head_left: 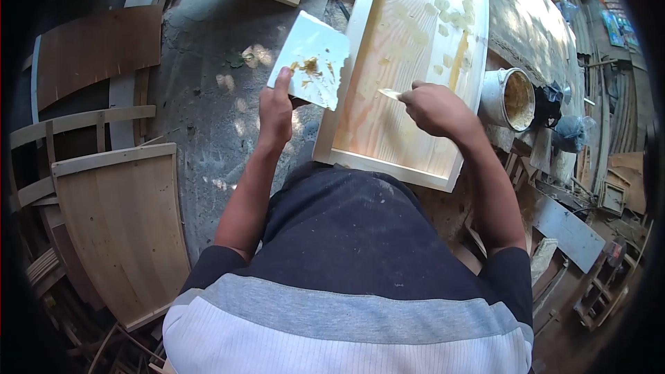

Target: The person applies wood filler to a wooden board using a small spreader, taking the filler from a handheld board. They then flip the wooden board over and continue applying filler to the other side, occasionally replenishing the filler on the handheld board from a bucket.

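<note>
My left hand grips a white board by its lower edge, thumb on top. Brown-yellow paste is smeared across the middle of that board. In my right hand is a putty knife, its pale blade pointing left over the framed wooden panel. My fingers are closed round it and hide its handle. Dull, putty-coloured patches dot the far part of the panel. The near end of its raised frame lies just in front of my body.
A white bucket with a crusted inside stands right of the panel, beside a black plastic bag. On the left lean another framed panel and a brown sheet. Scrap wood and a white sheet lie at the right.
</note>
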The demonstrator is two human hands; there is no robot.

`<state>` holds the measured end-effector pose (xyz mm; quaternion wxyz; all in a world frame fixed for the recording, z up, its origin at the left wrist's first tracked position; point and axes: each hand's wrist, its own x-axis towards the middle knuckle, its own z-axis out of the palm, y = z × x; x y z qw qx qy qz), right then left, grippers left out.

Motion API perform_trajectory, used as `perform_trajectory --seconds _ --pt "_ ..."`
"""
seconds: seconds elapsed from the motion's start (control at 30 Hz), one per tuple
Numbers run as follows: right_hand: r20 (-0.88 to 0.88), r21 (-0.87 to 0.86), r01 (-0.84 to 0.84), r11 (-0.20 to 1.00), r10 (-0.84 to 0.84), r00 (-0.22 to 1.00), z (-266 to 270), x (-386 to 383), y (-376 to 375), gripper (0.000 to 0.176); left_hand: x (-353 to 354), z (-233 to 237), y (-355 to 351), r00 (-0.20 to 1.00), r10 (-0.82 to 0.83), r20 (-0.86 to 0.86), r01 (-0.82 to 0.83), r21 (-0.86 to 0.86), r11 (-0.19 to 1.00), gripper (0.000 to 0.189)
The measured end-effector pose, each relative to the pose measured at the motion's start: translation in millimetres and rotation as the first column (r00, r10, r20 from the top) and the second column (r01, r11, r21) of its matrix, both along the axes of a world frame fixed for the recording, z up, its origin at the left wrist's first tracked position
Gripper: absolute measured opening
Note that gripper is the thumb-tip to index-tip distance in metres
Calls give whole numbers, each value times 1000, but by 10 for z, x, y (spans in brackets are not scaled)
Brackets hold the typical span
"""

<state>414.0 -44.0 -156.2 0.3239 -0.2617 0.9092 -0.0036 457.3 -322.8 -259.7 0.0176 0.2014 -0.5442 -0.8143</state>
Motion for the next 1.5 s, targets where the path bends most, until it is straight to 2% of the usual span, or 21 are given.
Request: perform_trajectory --seconds 0.03,0.07,0.13,0.17,0.27,0.33,0.37,0.43,0.47,0.57,0.63,0.7,0.8,0.87,0.93,1.0,1.07,1.2,1.33,1.4,1.5 --pt "15 -202 108 973 -107 994 130 56 -23 25 7 22 -7 998 -59 15 59 29 998 50" --pt "12 -199 111 974 -111 994 201 113 -65 25 -16 50 -7 992 -122 22 121 60 991 50" --pt "53 -526 177 832 -175 983 279 212 -172 28 -34 69 5 987 -153 40 150 76 986 51" --pt "28 -560 152 815 -165 986 280 241 -256 29 -41 47 -8 982 -187 42 184 52 981 50" --pt "-109 -456 165 875 -238 965 299 295 -516 28 -75 47 -43 974 -221 53 221 8 975 47" --pt "-159 -522 148 840 -266 951 198 282 -600 28 -89 81 -75 949 -313 31 312 -202 928 47" --pt "-200 -495 137 858 -266 943 165 267 -649 29 -99 129 -72 945 -325 29 324 -202 924 47" --pt "-224 -456 121 882 -246 943 116 288 -728 31 -111 244 -50 940 -342 -5 294 -499 815 49" --pt "-229 -455 120 883 -246 942 137 324 -742 31 -128 236 -27 939 -343 -10 293 -499 816 49" --pt "-189 -292 111 950 -171 967 154 404 -680 37 -202 161 0 962 -274 7 251 -422 871 49" --pt "-124 -291 127 948 -169 978 146 304 -379 37 -268 93 18 993 -113 -21 94 -426 900 49" --pt "-44 -291 159 943 -179 983 113 221 -47 38 -364 89 -116 998 -24 -61 3 -331 943 47" --pt "-82 -386 160 909 -207 975 -208 163 195 36 -422 391 -238 973 194 -122 -212 -157 965 45" --pt "-124 -373 81 924 -136 983 -411 109 218 37 -357 467 -363 964 248 -95 -261 -169 951 45" --pt "-405 -413 -193 890 11 914 -729 15 259 38 -247 442 -449 952 284 -118 -302 -184 935 48" --pt "-416 -416 -238 878 49 908 -959 -45 254 40 -46 495 -458 940 334 -65 -340 -132 931 46" --pt "-513 -413 -317 854 69 855 -1089 -104 218 41 174 438 -441 932 358 -59 -362 -179 915 47" --pt "-533 -440 -325 837 48 845 -1387 -49 246 50 524 404 -247 898 438 -33 -437 -161 885 46" --pt "-554 -389 -439 810 176 814 -1414 -143 300 53 702 295 -51 867 499 12 -491 -154 857 47" --pt "-551 -374 -456 808 202 810 -1376 -158 260 53 695 316 41 858 513 30 -502 -161 850 49" --pt "-507 -382 -452 806 226 832 -1321 -199 164 40 616 324 164 872 489 3 -484 -131 865 51"
